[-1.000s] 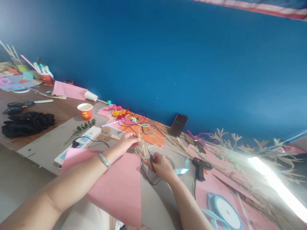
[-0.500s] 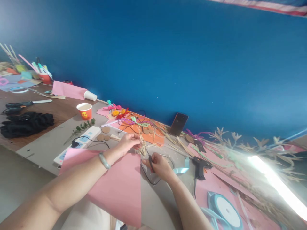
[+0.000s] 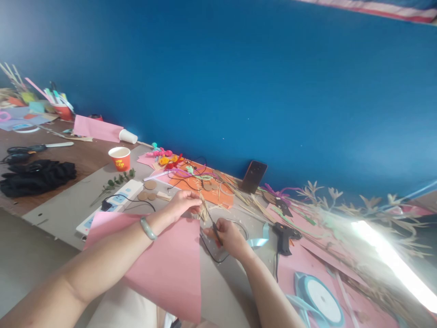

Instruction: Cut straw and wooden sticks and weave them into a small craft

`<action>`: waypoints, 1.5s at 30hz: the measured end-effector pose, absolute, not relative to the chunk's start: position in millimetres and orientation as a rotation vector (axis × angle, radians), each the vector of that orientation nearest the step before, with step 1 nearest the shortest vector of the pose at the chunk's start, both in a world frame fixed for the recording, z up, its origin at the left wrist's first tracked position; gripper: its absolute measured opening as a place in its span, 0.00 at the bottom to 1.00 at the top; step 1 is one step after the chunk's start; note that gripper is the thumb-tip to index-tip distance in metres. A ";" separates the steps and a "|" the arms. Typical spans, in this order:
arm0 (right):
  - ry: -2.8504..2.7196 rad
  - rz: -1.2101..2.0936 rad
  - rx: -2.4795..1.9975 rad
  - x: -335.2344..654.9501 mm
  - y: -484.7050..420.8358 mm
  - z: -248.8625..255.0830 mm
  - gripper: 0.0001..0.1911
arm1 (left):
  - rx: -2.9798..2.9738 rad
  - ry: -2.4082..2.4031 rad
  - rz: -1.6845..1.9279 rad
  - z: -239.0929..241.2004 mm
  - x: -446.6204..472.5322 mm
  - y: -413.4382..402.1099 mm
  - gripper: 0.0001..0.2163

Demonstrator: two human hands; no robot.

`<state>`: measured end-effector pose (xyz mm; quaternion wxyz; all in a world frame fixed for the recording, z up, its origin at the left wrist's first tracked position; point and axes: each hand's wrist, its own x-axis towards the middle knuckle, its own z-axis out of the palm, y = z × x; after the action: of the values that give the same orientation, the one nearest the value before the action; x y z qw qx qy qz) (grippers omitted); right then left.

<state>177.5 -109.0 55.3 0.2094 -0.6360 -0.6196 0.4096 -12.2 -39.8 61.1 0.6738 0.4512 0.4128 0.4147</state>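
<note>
My left hand (image 3: 185, 204) is closed in a pinch on a small bunch of dry straw strips (image 3: 204, 210), whose ends hang down from the fingertips. In my right hand (image 3: 227, 234) is a pair of dark-handled scissors (image 3: 215, 228). Its fingers are wrapped round the handles, and the blades point up towards the straw. Whether the blades touch the strips I cannot tell. A large pink paper sheet (image 3: 164, 264) lies under my left forearm, at the near edge of the table.
A white power strip (image 3: 129, 193) and a red paper cup (image 3: 120, 159) stand on the left. Behind my hands are orange paper (image 3: 218, 197) and a leaning phone (image 3: 253, 176). A black glue gun (image 3: 284, 238) and a blue ribbon spool (image 3: 322, 298) lie on the right.
The scissors blades look slightly more closed than before, and my right hand has shifted very little. My left hand stays at the straw.
</note>
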 end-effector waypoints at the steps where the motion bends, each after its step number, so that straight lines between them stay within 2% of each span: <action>1: -1.724 1.136 -1.765 177.6 -109.0 54.8 0.19 | 1.028 0.924 0.928 61.4 -12.4 -40.1 0.06; 12: -1.789 1.074 -1.822 173.4 -110.1 60.7 0.19 | 0.992 0.917 0.790 59.6 -11.5 -41.6 0.09; 45: -1.838 1.107 -1.976 167.2 -112.5 72.7 0.19 | 1.092 0.934 0.686 44.4 -12.3 -36.0 0.09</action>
<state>167.2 -112.5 72.7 0.1120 -0.6731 -0.6262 0.3771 -12.3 -36.0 44.4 0.6996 0.4899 0.4193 0.3078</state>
